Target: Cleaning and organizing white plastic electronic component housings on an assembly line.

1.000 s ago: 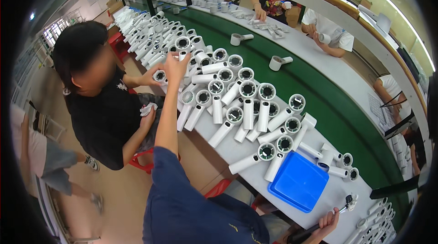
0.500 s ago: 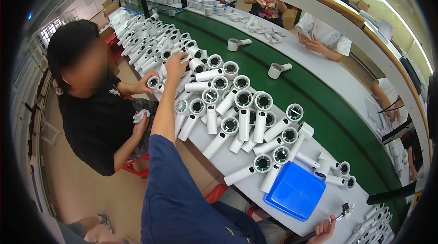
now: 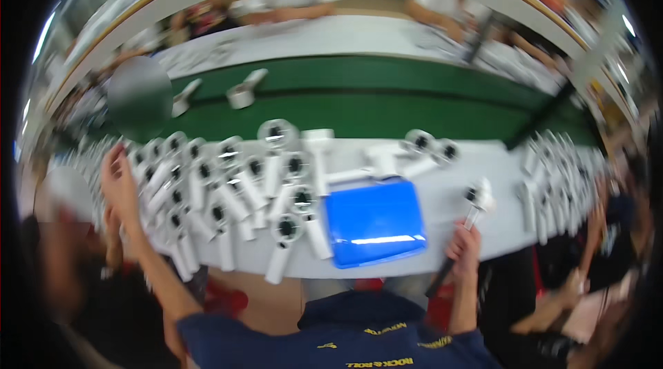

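Note:
My right hand is closed around a black-handled tool with a metal shaft, which looks like a screwdriver. A small black-and-white piece sits at the tool's far end; blur hides whether it is attached. On the left, my left hand is raised beside the crowded white handheld-fan bodies. Its fingers look bent but are smeared by motion, so any hold is unclear. These bodies have round heads with dark centres and straight handles. A blue plastic tray or lid lies between my hands.
Behind the white table runs a green conveyor belt carrying two white fan bodies. More fan bodies stand at the right. Co-workers sit at both sides and across. A dark post rises at the right, beneath an overhead shelf.
My view has swung to the right. My left hand, earlier reaching among the fan bodies near a co-worker's hand, is now blurred. My right hand still holds the tool and shows more fully.

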Demonstrator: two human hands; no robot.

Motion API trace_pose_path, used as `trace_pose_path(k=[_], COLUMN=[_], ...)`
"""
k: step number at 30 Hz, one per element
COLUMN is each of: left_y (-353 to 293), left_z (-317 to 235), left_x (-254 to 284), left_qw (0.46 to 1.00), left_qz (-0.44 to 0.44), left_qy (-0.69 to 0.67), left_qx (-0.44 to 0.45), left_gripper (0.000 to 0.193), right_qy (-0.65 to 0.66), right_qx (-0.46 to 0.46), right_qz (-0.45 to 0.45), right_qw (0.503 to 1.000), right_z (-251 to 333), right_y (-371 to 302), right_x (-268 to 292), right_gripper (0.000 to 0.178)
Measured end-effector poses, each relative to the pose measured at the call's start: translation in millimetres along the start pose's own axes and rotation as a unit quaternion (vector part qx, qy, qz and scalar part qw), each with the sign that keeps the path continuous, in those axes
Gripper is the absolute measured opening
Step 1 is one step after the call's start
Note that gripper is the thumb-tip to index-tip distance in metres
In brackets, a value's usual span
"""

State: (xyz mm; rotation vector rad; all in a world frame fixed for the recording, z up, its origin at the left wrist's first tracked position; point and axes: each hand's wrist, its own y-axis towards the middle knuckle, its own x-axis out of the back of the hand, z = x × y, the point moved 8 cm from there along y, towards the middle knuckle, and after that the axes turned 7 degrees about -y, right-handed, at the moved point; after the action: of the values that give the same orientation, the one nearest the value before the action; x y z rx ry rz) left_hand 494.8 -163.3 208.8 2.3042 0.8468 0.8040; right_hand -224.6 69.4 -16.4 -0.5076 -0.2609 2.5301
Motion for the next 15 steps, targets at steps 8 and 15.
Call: trace_pose_path(k=[8, 15], left_y=[-266.2, -580.4], left_z=[-416.4, -553.8], left_x=[-271.0, -470.9], left_qw=[0.664, 0.539], left_qz=[0.611, 0.726], left_qy=[-0.308, -0.314], left_qx=[-0.301, -0.289], left_gripper=[0.045, 0.050], right_qy=[0.072, 0.142], right_qx=[-0.050, 0.000], right_qz=[0.048, -0.049], right_qw=[0.995, 0.989], right_z=[-22.5, -24.4], right_y=[-95.8, -171.8], right_x=[13.9, 85.1], right_gripper=[0.015, 0.008])
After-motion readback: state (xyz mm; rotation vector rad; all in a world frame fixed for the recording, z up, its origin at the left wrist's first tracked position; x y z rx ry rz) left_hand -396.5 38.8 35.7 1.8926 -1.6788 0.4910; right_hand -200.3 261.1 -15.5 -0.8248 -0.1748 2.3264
